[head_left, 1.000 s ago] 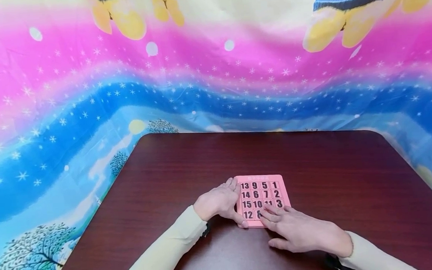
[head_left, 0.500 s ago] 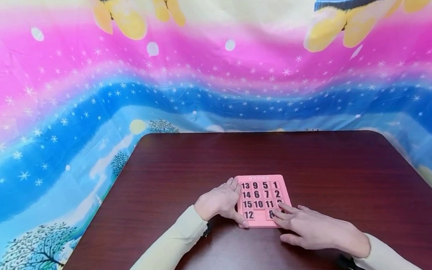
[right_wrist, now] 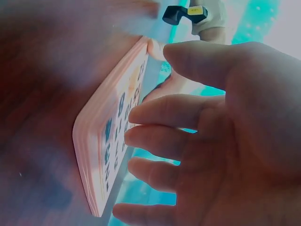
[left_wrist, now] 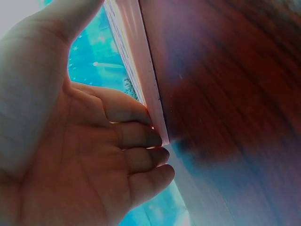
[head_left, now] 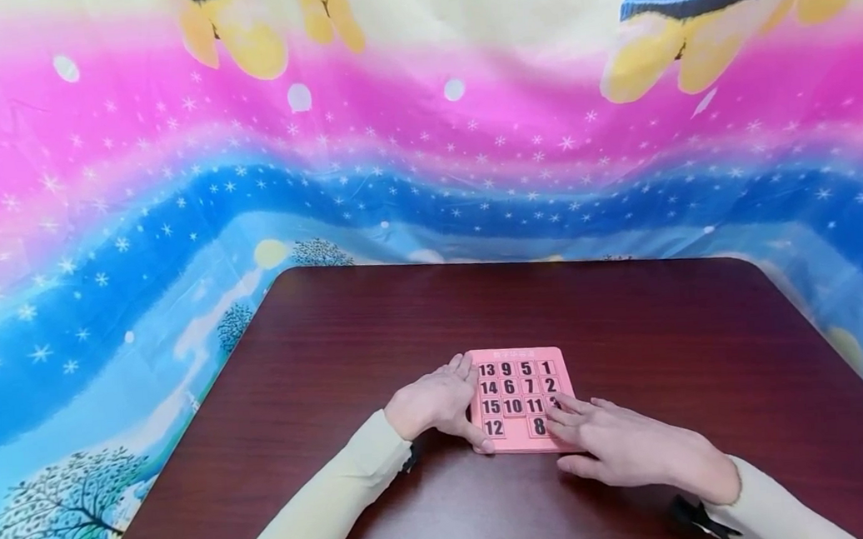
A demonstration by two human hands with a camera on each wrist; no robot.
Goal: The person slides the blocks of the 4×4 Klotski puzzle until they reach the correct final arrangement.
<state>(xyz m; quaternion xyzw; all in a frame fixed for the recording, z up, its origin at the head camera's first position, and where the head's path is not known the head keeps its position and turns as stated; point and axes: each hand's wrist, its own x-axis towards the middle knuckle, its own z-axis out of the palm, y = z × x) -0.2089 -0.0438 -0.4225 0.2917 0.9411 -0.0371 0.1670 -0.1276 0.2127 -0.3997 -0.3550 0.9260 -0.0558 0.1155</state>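
A pink number slide puzzle (head_left: pixel 518 355) lies flat on the table, black-numbered tiles in its frame. Its bottom row shows tile 12 (head_left: pixel 493 428), a bare gap, then tile 8 (head_left: pixel 538 426). My left hand (head_left: pixel 437 403) rests along the puzzle's left side, thumb at the near corner and fingers against the upper edge. In the left wrist view, those fingertips (left_wrist: pixel 157 136) meet the side of the frame. My right hand (head_left: pixel 624 444) is spread at the lower right, fingers over the right column, partly covering tile 3 and hiding the bottom-right corner.
The dark red-brown table (head_left: pixel 375 323) extends around the puzzle on all sides. A colourful printed curtain (head_left: pixel 422 136) hangs behind its far edge. Black straps (head_left: pixel 700 518) circle both wrists over light sleeves.
Tile 8 has slid right along the bottom row, leaving a gap beside tile 12. The right hand has shifted right with it. The left hand has stayed against the puzzle's left side.
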